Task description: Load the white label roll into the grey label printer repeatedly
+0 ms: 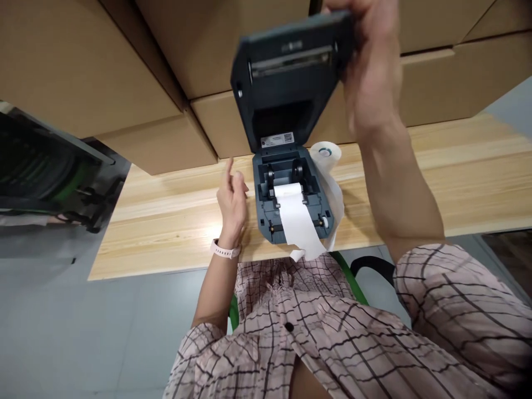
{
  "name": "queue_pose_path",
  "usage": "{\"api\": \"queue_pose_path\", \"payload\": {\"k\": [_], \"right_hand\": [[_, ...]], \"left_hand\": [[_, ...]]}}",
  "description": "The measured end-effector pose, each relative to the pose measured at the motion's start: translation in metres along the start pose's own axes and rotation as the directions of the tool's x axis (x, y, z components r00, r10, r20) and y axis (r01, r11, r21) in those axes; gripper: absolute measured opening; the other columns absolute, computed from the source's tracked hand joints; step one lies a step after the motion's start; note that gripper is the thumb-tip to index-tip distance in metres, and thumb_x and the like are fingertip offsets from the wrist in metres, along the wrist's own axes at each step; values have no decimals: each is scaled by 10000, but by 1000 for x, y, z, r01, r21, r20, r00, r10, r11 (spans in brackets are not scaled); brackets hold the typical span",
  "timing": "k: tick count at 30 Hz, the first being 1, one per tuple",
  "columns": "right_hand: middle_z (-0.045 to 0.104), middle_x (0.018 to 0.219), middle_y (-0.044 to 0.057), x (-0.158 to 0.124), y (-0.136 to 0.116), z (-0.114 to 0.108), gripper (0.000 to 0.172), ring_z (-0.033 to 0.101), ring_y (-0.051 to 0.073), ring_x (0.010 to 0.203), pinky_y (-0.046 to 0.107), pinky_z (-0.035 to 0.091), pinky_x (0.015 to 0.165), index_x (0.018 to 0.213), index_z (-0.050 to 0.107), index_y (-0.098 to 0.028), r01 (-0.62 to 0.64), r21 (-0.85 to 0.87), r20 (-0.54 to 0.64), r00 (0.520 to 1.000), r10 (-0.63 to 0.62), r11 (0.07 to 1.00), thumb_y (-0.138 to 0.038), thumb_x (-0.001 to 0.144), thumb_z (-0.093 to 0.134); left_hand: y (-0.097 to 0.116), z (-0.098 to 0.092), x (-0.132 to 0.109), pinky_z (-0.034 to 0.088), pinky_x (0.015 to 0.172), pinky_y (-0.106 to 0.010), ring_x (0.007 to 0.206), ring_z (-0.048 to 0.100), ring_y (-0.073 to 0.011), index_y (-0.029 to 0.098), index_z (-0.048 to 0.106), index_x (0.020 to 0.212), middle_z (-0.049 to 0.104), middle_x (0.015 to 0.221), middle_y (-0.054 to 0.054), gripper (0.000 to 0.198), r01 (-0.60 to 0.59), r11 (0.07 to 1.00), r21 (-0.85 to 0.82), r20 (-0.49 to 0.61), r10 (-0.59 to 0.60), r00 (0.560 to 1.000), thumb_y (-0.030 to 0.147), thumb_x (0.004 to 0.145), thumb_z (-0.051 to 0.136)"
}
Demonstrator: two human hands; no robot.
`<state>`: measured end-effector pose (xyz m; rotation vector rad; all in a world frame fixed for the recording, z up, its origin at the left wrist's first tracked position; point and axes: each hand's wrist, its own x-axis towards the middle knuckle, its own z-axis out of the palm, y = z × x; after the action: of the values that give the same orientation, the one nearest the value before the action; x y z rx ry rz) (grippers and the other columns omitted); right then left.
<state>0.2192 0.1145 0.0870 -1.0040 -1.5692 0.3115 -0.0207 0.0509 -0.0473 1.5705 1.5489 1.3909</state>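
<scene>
A dark grey label printer [266, 219] stands on the wooden table with its lid [241, 119] raised. My right hand [372, 72] grips the lid by its upper right edge. To the left of the printer is my left hand [233, 202], its index finger stretched out and nothing held; some of its fingers are hidden. White label paper [299, 224] runs from the holder inside the printer over the front edge, ending in a torn, curled end. Standing at the printer's right side is a label roll [326, 155] with a loose strip trailing forward.
Large cardboard boxes [233, 124] stand along the back of the wooden table [166, 221]. A dark, green-edged object on casters [85, 208], blurred, is on the floor at the left. Part of a green chair [351, 282] shows below the table edge.
</scene>
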Motion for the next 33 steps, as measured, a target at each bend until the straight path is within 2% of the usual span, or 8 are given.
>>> {"api": "queue_pose_path", "payload": {"k": [3,5,9,14,20,27,30,33], "right_hand": [[747,1308,22,-68,-9,-11,368,673,250,1318,439,513,1141,1286,722,-257,246,42,-76,967,-243,968,-306,1104,406],[753,1318,37,-115,-13,-19,364,674,274,1316,508,533,1155,1300,726,-326,249,-36,-14,968,-250,968,-328,1106,418],[768,1337,70,-179,-11,-23,347,689,312,1328,572,562,1106,1291,741,-295,268,-122,124,960,-253,956,-237,1058,490],[756,1379,67,-200,-4,-18,358,655,313,1390,589,535,1143,1296,743,-290,155,-153,125,983,-137,976,-231,1052,487],[785,1299,61,-199,-7,-13,306,685,314,1325,574,530,1125,1210,770,-304,112,-137,79,992,-102,984,-230,1035,530],[781,1279,30,-201,1,-7,270,676,285,1319,531,513,1137,1185,760,-320,125,-78,16,992,-124,989,-236,1040,548],[781,1260,20,-200,2,-5,252,682,283,1305,531,520,1127,1174,758,-326,143,-61,-5,990,-144,988,-261,1047,551],[779,1250,17,-200,1,-3,252,678,280,1305,539,515,1135,1148,758,-329,132,-66,-28,991,-134,989,-269,1058,529]], "left_hand": [[7,-3,-7,480,659,-337,740,553,-202,248,478,1576,642,889,-61,582,-144,989,-22,-241,135,961,513,1096,282],[14,-6,-22,527,735,-376,838,596,-223,272,634,1402,638,921,-68,516,-328,941,86,-399,334,854,453,1089,265],[29,-9,-62,573,986,-506,1106,684,-264,306,727,1209,717,1096,-70,513,-676,707,208,-252,707,661,440,1090,246],[29,-6,-87,483,1186,-558,1371,651,-285,218,650,1386,751,1311,-118,473,-756,644,117,137,744,654,382,1089,320],[22,5,-89,454,1196,-548,1360,663,-273,238,660,1342,773,1305,-102,432,-720,680,139,60,720,692,341,1061,349],[9,7,-109,516,1145,-507,1370,636,-272,246,566,1393,724,1274,-107,468,-751,605,265,30,773,634,480,1050,351],[-3,10,-138,488,1178,-498,1461,520,-276,349,571,1356,673,1242,-79,481,-718,529,452,-40,816,577,621,960,545],[-4,16,-153,327,1290,-526,1537,355,-294,387,672,1230,655,1252,-66,387,-690,554,465,27,771,637,480,871,785]]}}
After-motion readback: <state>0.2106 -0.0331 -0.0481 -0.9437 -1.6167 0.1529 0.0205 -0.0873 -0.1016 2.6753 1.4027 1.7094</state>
